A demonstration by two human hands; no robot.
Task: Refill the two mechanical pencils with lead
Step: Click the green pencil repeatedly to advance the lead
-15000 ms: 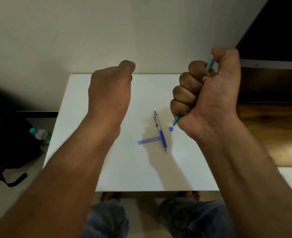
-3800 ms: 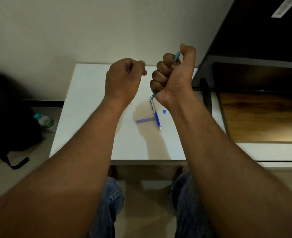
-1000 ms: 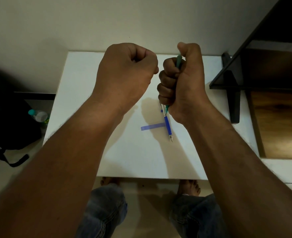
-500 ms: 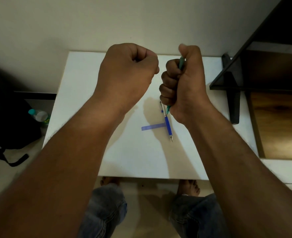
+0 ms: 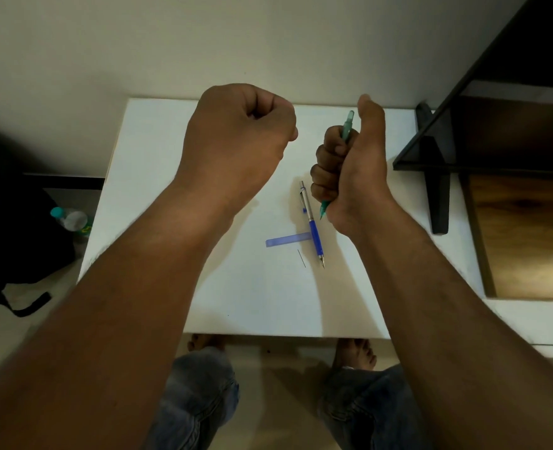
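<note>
Right hand point(image 5: 350, 170) has the teal pencil point(image 5: 347, 126) in a full fist. All its fingers are wrapped round the barrel, top end poking up by the thumb, tip pointing down just right of the blue pencil point(image 5: 312, 227). Left hand point(image 5: 236, 138) is up and left of the blue pencil, fingers curled tight. Can't tell if a lead is pinched in there, way too thin to see.

Blue pencil lies flat on the white surface point(image 5: 158, 190), lead case point(image 5: 286, 240) meeting its left side, one loose lead point(image 5: 301, 258) just left of its tip.

Imo for this bit: hold the teal barrel upright and steady, pinch the lead near its end so it doesn't snap, line it up end-on, let it drop in, no shoving.
</note>
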